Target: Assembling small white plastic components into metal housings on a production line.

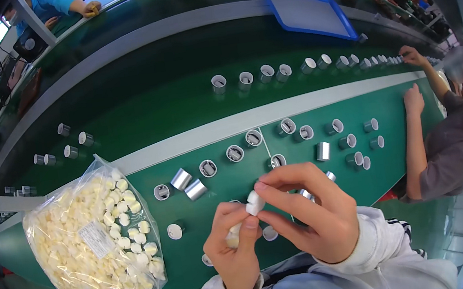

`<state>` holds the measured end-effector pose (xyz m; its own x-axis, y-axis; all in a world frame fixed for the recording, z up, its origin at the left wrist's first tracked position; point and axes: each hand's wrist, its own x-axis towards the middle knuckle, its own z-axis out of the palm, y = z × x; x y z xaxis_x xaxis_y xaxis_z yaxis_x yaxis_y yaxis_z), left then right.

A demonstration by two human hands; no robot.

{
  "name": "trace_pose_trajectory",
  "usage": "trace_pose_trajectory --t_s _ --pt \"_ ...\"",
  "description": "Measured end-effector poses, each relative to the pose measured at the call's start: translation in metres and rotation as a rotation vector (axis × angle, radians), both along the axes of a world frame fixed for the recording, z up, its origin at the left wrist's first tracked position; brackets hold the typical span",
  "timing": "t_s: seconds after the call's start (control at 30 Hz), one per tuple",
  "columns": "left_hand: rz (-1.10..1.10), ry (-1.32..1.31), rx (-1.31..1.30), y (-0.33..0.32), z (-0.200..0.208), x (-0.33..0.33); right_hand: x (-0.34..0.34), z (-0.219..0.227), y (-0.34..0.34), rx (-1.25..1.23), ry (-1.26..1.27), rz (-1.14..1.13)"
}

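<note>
A small white plastic piece [254, 201] is pinched between the fingertips of both my hands, over the front of the green table. My left hand [231, 255] grips it from the left with thumb and index finger; a cream-coloured piece [233, 236] shows under its curled fingers. From the right, my right hand [325, 214] closes thumb and fingers on the white piece. Just beyond the fingertips stands a silver cup [276, 162] with a white rim, and more cups sit partly hidden behind my hands. A silver cylinder [195, 189] lies tipped over to the left.
At left rests a clear plastic bag [95, 167] full of cream and white pieces. Several silver cups [235, 154] stand about the table, others in a row on the dark green belt [166, 89] beyond. A blue-rimmed tray [307, 11] lies farther back. A co-worker [449, 156] reaches in at right.
</note>
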<state>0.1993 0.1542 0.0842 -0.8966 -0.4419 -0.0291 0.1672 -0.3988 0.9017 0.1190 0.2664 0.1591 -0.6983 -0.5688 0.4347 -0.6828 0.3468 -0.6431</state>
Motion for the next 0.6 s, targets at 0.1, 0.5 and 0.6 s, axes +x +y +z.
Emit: trace_pose_trajectory --t_s 0.1,0.5,0.6 --pt "-0.004 0.002 -0.013 -0.003 -0.001 -0.007 -0.014 0.007 -0.003 0.028 -0.064 0.057" --pt "-0.427 -0.178 -0.836 -0.111 0.11 -0.034 -0.146 0.021 -0.029 0.126 -0.045 0.447" --pt "-0.318 -0.153 -1.082 -0.127 0.09 -0.106 -0.228 -0.026 -0.043 0.302 0.19 0.505"
